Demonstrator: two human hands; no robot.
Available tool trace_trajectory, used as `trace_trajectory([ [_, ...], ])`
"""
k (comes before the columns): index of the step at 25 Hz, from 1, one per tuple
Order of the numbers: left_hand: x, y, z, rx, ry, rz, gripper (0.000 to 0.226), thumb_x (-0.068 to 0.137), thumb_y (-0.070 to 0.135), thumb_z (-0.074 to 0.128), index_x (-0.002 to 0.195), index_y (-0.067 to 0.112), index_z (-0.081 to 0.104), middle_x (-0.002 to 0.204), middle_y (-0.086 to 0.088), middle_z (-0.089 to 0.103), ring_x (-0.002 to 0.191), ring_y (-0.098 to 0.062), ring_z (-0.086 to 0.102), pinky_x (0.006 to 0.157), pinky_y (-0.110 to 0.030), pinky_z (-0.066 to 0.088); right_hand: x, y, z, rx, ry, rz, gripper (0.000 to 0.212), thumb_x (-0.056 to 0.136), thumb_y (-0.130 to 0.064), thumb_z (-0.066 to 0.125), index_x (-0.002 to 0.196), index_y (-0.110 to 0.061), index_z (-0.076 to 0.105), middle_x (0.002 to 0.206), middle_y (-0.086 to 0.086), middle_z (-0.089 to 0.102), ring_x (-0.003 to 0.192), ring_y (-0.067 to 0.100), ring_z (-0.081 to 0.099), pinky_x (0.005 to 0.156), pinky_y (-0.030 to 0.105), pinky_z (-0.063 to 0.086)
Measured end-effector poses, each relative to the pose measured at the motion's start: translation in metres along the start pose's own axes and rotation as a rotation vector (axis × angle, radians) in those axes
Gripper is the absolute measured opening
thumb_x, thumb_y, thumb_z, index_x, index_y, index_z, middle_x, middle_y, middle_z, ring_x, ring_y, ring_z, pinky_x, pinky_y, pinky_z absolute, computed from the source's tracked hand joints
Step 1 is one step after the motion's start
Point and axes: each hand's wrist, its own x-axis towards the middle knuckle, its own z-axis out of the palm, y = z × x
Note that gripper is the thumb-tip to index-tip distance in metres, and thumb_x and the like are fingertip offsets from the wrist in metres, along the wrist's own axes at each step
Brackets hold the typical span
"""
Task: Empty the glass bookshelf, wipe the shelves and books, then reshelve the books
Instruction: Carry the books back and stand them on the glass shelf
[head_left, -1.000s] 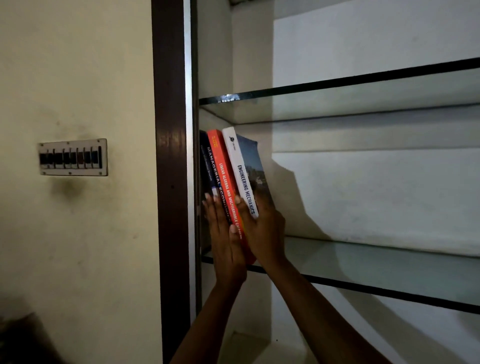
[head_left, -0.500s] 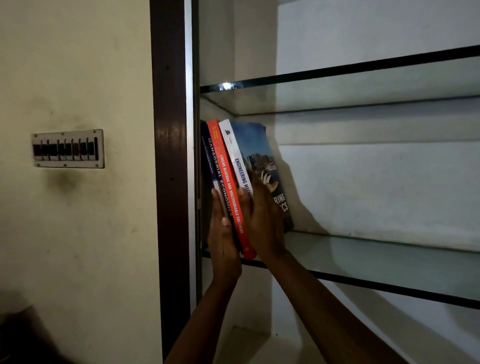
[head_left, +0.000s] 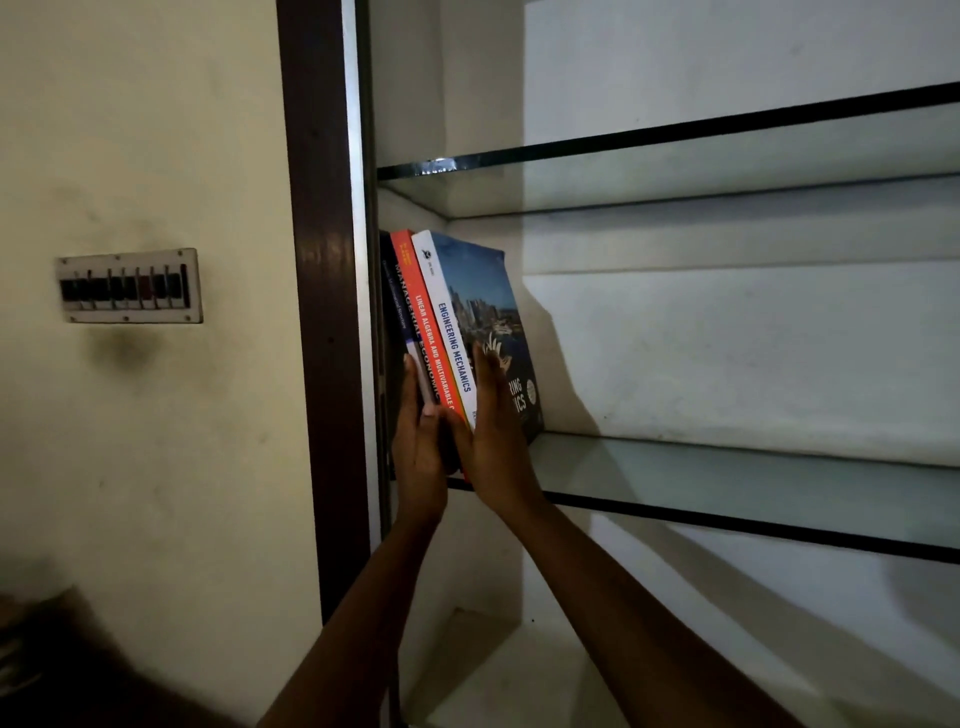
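Pushed deeper, books (head_left: 453, 317) sit sandwiched between flat-fingered left hand (head_left: 420, 457) and right hand (head_left: 496, 441), bases hidden.

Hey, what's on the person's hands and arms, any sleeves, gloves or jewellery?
Nothing worn shows. The left hand and right hand are bare, without gloves, and no ring, watch or bracelet is visible. The left forearm and right forearm are uncovered to the frame edge.

Setting: indoor room of a home or study. Evidence: built-in white wall niche (head_left: 727, 338) fitted with dark-edged clear glass shelves (head_left: 727, 467); dark brown wooden frame (head_left: 322, 312) along its left side; smudged cream painted wall (head_left: 156, 130); white rectangular switch plate (head_left: 129, 286) with a row of dark switches; three upright textbooks (head_left: 447, 332) on engineering mechanics, linear algebra and economics.
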Motion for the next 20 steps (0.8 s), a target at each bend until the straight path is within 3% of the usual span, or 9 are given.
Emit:
trace_trajectory([
  [2, -0.004, 0.010, -0.008, 0.022, -0.061, -0.075, 0.050, 0.091, 0.055, 0.041, 0.135, 0.047, 0.019, 0.127, 0.043, 0.038, 0.117, 0.018, 0.043, 0.094, -0.012, 0.044, -0.007, -0.004, -0.010, 0.092, -0.010, 0.017, 0.073, 0.089, -0.051, 0.046, 0.148, -0.030, 0.008, 0.151, 0.007, 0.024, 0.137, 0.019, 0.029, 0.102, 0.044, 0.044],
  [4, -0.016, 0.018, -0.022, 0.087, -0.088, -0.122, 0.044, 0.093, 0.041, 0.044, 0.132, 0.048, 0.024, 0.128, 0.038, 0.035, 0.114, 0.025, 0.039, 0.089, -0.003, 0.040, -0.024, -0.011, -0.019, 0.217, -0.020, 0.055, 0.063, 0.092, -0.032, 0.053, 0.146, -0.024, 0.021, 0.149, 0.001, 0.030, 0.135, 0.008, 0.031, 0.102, 0.031, 0.045],
  [7, -0.054, 0.032, -0.057, 0.199, -0.067, -0.164, 0.042, 0.089, 0.037, 0.048, 0.129, 0.041, 0.038, 0.128, 0.031, 0.043, 0.114, 0.022, 0.042, 0.089, -0.001, 0.039, -0.073, -0.035, -0.022, 0.273, 0.039, 0.057, 0.049, 0.092, -0.022, 0.054, 0.136, -0.033, 0.037, 0.137, -0.023, 0.033, 0.126, -0.016, 0.027, 0.097, 0.004, 0.035],
  [9, -0.096, 0.047, -0.097, 0.259, -0.043, -0.242, 0.039, 0.091, 0.039, 0.052, 0.129, 0.035, 0.047, 0.130, 0.027, 0.050, 0.117, 0.016, 0.045, 0.093, -0.003, 0.038, -0.111, -0.058, -0.012, 0.337, -0.045, 0.083, 0.039, 0.092, -0.019, 0.054, 0.122, -0.042, 0.043, 0.126, -0.033, 0.039, 0.119, -0.021, 0.034, 0.095, 0.001, 0.032],
  [12, -0.173, 0.078, -0.175, 0.339, 0.044, -0.388, 0.036, 0.092, 0.033, 0.053, 0.127, 0.026, 0.054, 0.127, 0.022, 0.057, 0.118, 0.010, 0.048, 0.094, -0.005, 0.038, -0.166, -0.096, 0.018, 0.515, -0.375, 0.209, 0.035, 0.092, -0.012, 0.055, 0.107, -0.044, 0.052, 0.117, -0.023, 0.057, 0.109, -0.012, 0.050, 0.085, 0.002, 0.038],
  [15, -0.263, 0.119, -0.264, 0.476, 0.172, -0.549, 0.028, 0.091, 0.032, 0.056, 0.118, 0.027, 0.058, 0.118, 0.025, 0.060, 0.112, 0.007, 0.054, 0.089, -0.006, 0.040, -0.223, -0.145, 0.063, 0.611, -0.664, 0.324, 0.032, 0.092, -0.008, 0.053, 0.099, -0.039, 0.056, 0.111, -0.016, 0.061, 0.096, -0.013, 0.055, 0.077, 0.002, 0.041],
  [18, -0.369, 0.184, -0.354, 0.605, 0.391, -0.728, 0.022, 0.088, 0.033, 0.060, 0.110, 0.031, 0.060, 0.105, 0.030, 0.064, 0.104, 0.008, 0.057, 0.085, -0.006, 0.041, -0.298, -0.226, 0.124, 0.641, -0.988, 0.348, 0.025, 0.093, -0.010, 0.053, 0.104, -0.031, 0.061, 0.113, -0.010, 0.062, 0.092, -0.007, 0.057, 0.075, 0.001, 0.040],
  [20, -0.445, 0.237, -0.407, 0.694, 0.534, -0.844, 0.019, 0.089, 0.019, 0.061, 0.106, 0.028, 0.059, 0.099, 0.020, 0.070, 0.092, 0.015, 0.059, 0.078, -0.001, 0.041, -0.361, -0.292, 0.162, 0.667, -1.207, 0.317, 0.024, 0.093, -0.010, 0.053, 0.110, -0.022, 0.064, 0.112, -0.007, 0.063, 0.096, 0.000, 0.057, 0.078, 0.003, 0.041],
])
